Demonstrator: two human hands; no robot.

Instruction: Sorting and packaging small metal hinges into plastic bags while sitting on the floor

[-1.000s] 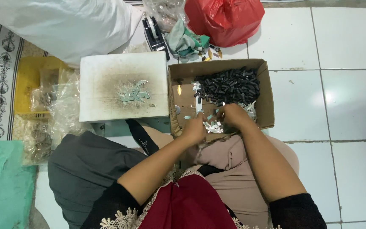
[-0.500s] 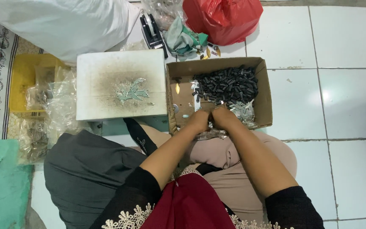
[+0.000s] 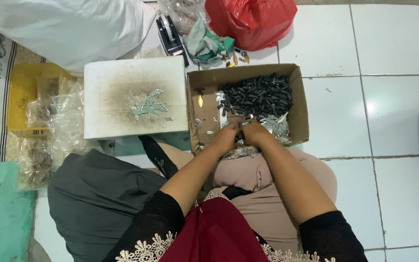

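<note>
I've got both hands down at the near edge of the cardboard box [image 3: 302, 104], left hand [image 3: 226, 137] and right hand [image 3: 254, 133] curled together over small silvery pieces [image 3: 273, 123] beside the heap of black caps [image 3: 258, 94]. Whether they're actually pinching anything I can't tell. Looks like the fitting step; next calls for careful fingertip alignment.

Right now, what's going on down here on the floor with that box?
A person sits on the white tiled floor with an open cardboard box at their knees. Both hands, the left hand and the right hand, are pressed close together at the box's near edge, fingering small silvery pieces. Further back in the box lies a heap of small dark parts. Beside it stands a stained white block, and a red plastic bag lies beyond.
</note>
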